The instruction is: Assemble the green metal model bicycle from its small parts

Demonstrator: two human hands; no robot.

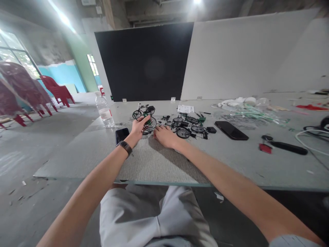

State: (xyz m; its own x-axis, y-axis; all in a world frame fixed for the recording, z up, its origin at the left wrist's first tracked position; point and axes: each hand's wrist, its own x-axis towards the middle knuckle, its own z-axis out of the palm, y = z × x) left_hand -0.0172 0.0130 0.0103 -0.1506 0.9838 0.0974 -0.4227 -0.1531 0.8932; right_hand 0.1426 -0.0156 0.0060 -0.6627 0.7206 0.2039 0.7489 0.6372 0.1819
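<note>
My left hand (138,128), with a dark watch on its wrist, is closed on a small green bicycle part with a spoked wheel (150,122) at its right side. Just behind it stands a black model bicycle (138,112), partly covered by the green part. My right hand (166,136) rests low over the table at the near left of a spread of bicycle parts. Its fingers are curled down and close together, and what they hold, if anything, is hidden. Among the parts lie a loose wheel (183,133) and several black and green pieces.
A phone (121,134) lies left of my left hand, near a water bottle (105,111). To the right are a larger black phone (231,130), a black-handled tool (289,147) and clear plastic wrapping (259,111). A printed sheet (185,108) lies behind the parts.
</note>
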